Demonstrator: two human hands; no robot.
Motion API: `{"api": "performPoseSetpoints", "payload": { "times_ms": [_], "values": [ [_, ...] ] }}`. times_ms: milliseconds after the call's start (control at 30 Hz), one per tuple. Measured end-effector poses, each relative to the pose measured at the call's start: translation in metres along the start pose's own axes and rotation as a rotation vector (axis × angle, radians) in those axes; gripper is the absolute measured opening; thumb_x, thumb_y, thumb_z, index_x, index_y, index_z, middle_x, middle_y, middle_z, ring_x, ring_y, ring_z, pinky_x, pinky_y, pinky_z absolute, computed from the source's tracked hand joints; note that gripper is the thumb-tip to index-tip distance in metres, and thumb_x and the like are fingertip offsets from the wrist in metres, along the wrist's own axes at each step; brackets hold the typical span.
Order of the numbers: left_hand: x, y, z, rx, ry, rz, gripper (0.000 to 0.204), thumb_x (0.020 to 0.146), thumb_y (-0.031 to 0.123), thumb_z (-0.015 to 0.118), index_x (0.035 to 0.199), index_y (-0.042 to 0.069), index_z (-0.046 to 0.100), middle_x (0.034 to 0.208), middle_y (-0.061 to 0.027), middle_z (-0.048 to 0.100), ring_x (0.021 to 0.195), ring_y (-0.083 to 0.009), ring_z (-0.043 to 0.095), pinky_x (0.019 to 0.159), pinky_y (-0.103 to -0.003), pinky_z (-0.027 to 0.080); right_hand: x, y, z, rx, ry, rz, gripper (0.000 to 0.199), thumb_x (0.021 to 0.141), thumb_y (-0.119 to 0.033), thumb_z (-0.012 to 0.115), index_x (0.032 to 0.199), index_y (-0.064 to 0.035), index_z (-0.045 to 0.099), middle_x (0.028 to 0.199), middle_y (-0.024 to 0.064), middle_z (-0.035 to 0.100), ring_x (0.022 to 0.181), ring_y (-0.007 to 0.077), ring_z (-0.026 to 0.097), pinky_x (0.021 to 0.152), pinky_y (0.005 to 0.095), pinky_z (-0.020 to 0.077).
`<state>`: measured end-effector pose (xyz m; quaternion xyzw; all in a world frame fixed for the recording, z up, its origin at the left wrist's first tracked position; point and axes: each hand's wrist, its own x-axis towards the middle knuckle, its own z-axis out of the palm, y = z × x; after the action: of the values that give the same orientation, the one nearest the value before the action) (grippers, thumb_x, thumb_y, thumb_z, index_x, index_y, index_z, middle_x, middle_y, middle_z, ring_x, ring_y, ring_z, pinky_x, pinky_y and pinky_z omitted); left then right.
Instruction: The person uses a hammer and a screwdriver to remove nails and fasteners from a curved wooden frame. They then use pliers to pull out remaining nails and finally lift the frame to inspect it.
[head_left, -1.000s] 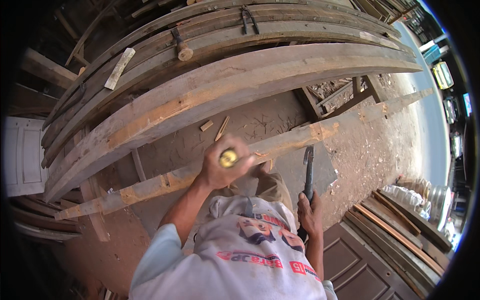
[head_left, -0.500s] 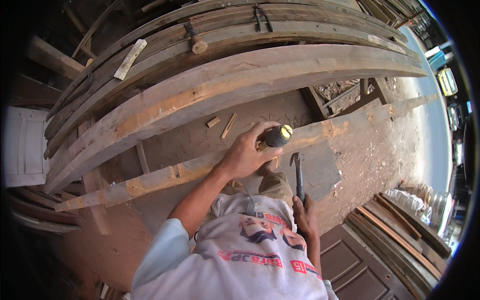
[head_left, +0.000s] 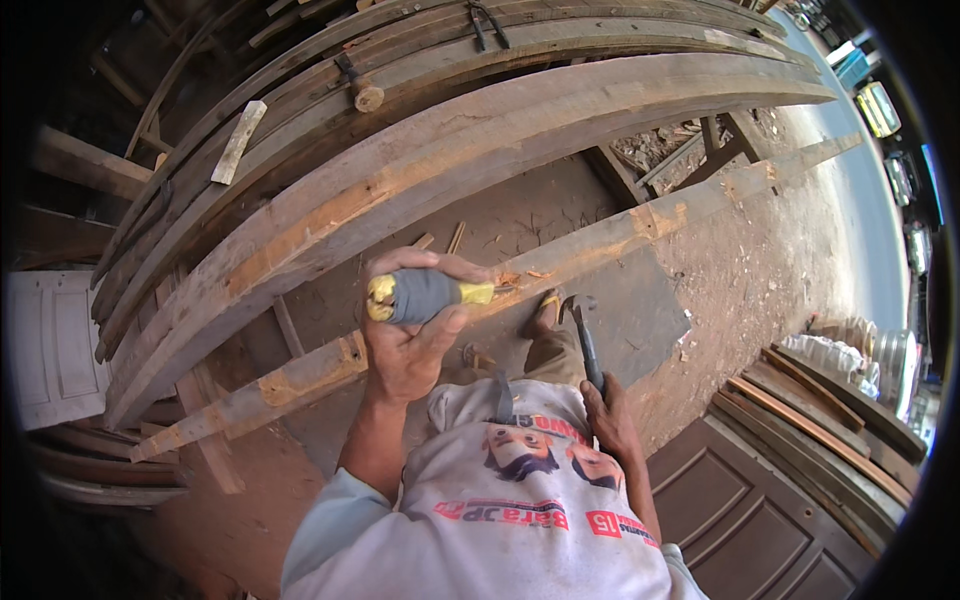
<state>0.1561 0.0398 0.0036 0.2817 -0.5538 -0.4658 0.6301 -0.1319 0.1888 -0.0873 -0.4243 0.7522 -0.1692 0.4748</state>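
My left hand (head_left: 405,350) is closed around a chisel (head_left: 424,296) with a yellow handle wrapped in dark grey tape. The tool lies sideways, its butt end to the left and its thin metal end pointing right. Below it runs a long narrow plank (head_left: 300,388) with rough orange-brown patches; near the metal end are small wood chips, but contact with the plank cannot be told. Lower right, my right hand (head_left: 613,412) grips the shaft of a claw hammer (head_left: 588,345), its head up and away from me, apart from the chisel.
Beyond the plank stretches a thick curved beam (head_left: 480,140). A mallet (head_left: 367,96), pincers (head_left: 488,25) and a pale wood piece (head_left: 240,142) rest on boards behind. A brown panelled door (head_left: 740,510) lies at lower right; a white panel (head_left: 58,345) stands at far left.
My left hand has moved left and turned, so the chisel now lies sideways with its metal end showing. The hammer has shifted slightly left, still in my right hand. The view has tilted a little.
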Motion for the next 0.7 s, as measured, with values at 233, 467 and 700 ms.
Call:
{"api": "performPoseSetpoints", "payload": {
  "times_ms": [233,467,700],
  "values": [
    [-0.037,-0.041,-0.016,0.216,-0.098,-0.178,0.043,0.095,0.003,0.075,0.129,0.003,0.049,0.125,-0.0137,0.065,0.118,-0.0229,0.066,0.103,-0.037,0.054,-0.007,-0.001,0.008,-0.093,-0.051,-0.036,0.050,0.104,-0.039,0.061,0.123,0.0070,0.057,0.101,0.0343,0.067,0.097,0.0477,0.067,0.086,0.0519,0.0492],
    [-0.038,-0.050,-0.008,0.134,-0.076,-0.131,0.040,0.095,0.002,0.076,0.127,0.004,0.051,0.123,-0.0134,0.066,0.117,-0.0234,0.066,0.103,-0.037,0.053,-0.011,-0.005,0.010,-0.118,-0.131,0.013,0.053,0.104,-0.041,0.060,0.126,0.0070,0.057,0.109,0.0379,0.067,0.109,0.0519,0.066,0.092,0.0531,0.0495],
    [-0.035,-0.055,-0.010,0.319,-0.196,-0.079,0.044,0.091,0.003,0.080,0.125,0.005,0.052,0.121,-0.0137,0.069,0.116,-0.0272,0.067,0.101,-0.040,0.052,-0.018,-0.004,0.010,-0.143,-0.171,0.042,0.053,0.104,-0.040,0.059,0.127,0.0072,0.057,0.111,0.0383,0.067,0.111,0.0525,0.066,0.093,0.0533,0.0497]
  ]
}}
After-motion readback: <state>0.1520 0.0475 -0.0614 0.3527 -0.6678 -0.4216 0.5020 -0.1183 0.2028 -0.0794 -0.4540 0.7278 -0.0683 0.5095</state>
